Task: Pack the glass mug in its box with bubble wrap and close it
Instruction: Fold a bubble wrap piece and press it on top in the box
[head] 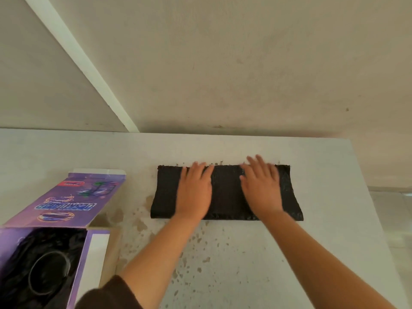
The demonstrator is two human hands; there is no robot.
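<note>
A black sheet of bubble wrap [226,192] lies flat on the white table, folded into a wide strip. My left hand [195,189] presses palm-down on its left half with fingers spread. My right hand [260,188] presses flat on its right half the same way. At the lower left stands the purple box [87,255], open at the top with its lid flap [64,199] tilted back. Inside the box the round rim of the glass mug [50,273] shows, surrounded by more black wrap.
The white table [223,264] is speckled with brown stains in front of the wrap. Its right edge [365,197] runs diagonally close to the wrap's right end. A beige wall rises right behind the table's far edge.
</note>
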